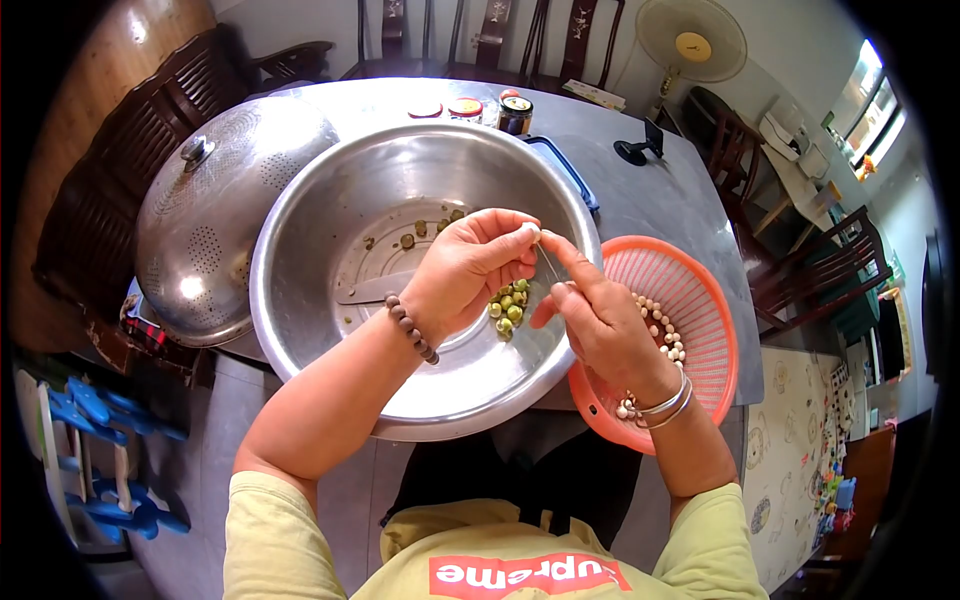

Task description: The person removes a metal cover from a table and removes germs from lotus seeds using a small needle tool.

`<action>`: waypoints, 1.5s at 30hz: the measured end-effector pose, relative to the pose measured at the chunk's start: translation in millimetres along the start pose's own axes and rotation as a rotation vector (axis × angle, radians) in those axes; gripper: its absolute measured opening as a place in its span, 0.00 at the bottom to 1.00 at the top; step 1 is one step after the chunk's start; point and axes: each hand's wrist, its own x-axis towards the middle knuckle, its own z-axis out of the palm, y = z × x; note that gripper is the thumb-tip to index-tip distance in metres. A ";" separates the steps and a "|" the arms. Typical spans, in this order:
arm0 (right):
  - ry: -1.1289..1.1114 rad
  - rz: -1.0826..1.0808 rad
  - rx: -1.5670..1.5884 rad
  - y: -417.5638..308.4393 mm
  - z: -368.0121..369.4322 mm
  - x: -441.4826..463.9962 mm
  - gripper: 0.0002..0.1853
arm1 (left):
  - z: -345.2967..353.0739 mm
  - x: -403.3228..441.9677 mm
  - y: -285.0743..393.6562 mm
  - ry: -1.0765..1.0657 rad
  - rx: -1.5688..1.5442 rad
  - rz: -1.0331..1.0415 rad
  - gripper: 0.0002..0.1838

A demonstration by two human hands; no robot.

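Note:
Over a large steel basin (pixel 290 330), my left hand (pixel 470 260) pinches a small pale lotus seed (pixel 532 230) between thumb and fingertips. Close beside it, my right hand (pixel 610 325) is closed on a thin pick (pixel 548 264), its far end up at the seed. Below the hands, several green lotus seeds (pixel 508 310) lie in a heap in the basin. An orange plastic basket (pixel 716 380) stands to the right, partly under my right wrist, with pale peeled seeds (pixel 665 330) in it.
Brown husk bits (pixel 407 241) and a flat grey blade-like piece (pixel 375 289) lie in the basin. A perforated steel lid (pixel 225 215) leans at the left. Jars (pixel 515 115), a blue-rimmed tray (pixel 565 170) and a black stand (pixel 640 148) are on the grey table (pixel 670 200).

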 end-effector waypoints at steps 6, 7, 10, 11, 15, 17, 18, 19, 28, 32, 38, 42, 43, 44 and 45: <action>0.008 -0.014 -0.087 0.1 2.5 -1.8 0.25 | -3.4 0.3 -1.8 -0.010 0.008 0.007 0.06; 0.019 -0.052 -0.136 0.4 3.1 -1.6 0.25 | -3.7 0.4 -1.8 -0.016 -0.002 0.004 0.06; 0.024 -0.059 -0.124 0.4 3.1 -1.4 0.25 | -3.8 0.8 -2.2 -0.002 -0.002 -0.002 0.06; 0.023 -0.059 -0.123 0.7 3.4 -1.1 0.25 | -3.8 0.8 -2.1 -0.001 -0.002 -0.002 0.06; 0.005 -0.090 -0.078 4.0 2.7 1.0 0.26 | -4.5 0.8 -1.0 -0.006 -0.032 -0.009 0.06; -0.007 -0.102 -0.051 2.7 0.0 1.5 0.26 | -4.8 0.6 -0.5 -0.003 -0.038 -0.022 0.07; -0.042 -0.047 -0.029 -1.1 -2.1 0.8 0.26 | -5.1 0.4 -0.8 -0.009 -0.051 -0.029 0.07; -0.076 0.008 -0.007 -3.4 -3.4 0.4 0.27 | -5.1 0.3 -1.0 -0.014 -0.065 -0.037 0.07; -0.084 0.083 0.089 -8.2 -6.6 -4.2 0.26 | 1.2 0.0 1.7 -0.052 -0.061 -0.021 0.08; -0.025 -0.002 0.126 -4.5 0.9 -4.9 0.27 | 3.5 -0.2 3.3 -0.059 -0.028 0.005 0.08; 0.013 -0.056 0.053 -0.5 2.7 -2.5 0.27 | 3.8 -1.0 4.3 -0.063 0.016 0.049 0.08; 0.019 -0.040 -0.026 -4.2 4.0 -2.8 0.26 | 2.6 -2.1 4.4 -0.055 0.030 0.052 0.08; 0.036 -0.072 -0.037 -3.6 5.1 -2.7 0.25 | 2.6 -2.3 4.3 -0.051 0.037 0.055 0.08; 0.036 -0.072 -0.037 -2.7 5.4 -2.5 0.25 | 2.4 -2.3 4.4 -0.051 0.037 0.055 0.08; 0.039 -0.088 -0.036 -1.7 5.8 -2.3 0.25 | 2.1 -2.4 4.8 -0.050 0.040 0.052 0.08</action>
